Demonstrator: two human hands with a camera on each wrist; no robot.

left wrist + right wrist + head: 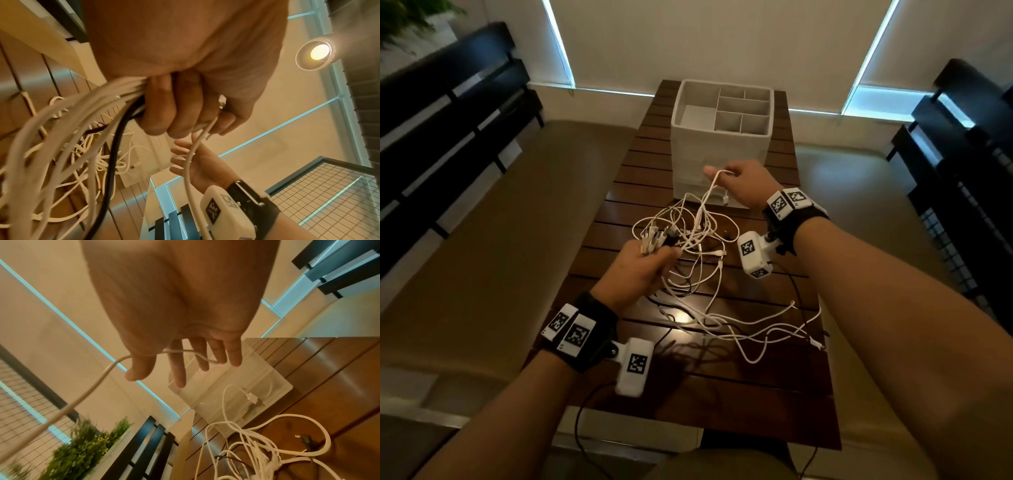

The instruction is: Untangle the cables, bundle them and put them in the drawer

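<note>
From the head camera, my left hand (635, 274) sits just below the middle of the frame, fingers curled tight round a bunch of cable ends, while the tangled cables (698, 260) spill from it across the dark slatted table (756, 394) toward the lower right. My right hand (746, 181) is raised right of centre, in front of the white organiser box (688, 144); one white cable (707, 193) runs up to it from the tangle. The drawer (717, 198) at the box's foot is mostly hidden behind that hand. In the left wrist camera, my left hand (185, 104) fills the upper middle, clenched on several white cables and one black one, which fan out to the lower left; my right hand (197, 164) shows below centre. In the right wrist camera, my right hand (180, 331) has its fingers straight and spread, the white cable (86, 395) draped across them and trailing to the lower left. The drawer (232, 400), at centre right, shows a white cable with its plug against its clear front.
</note>
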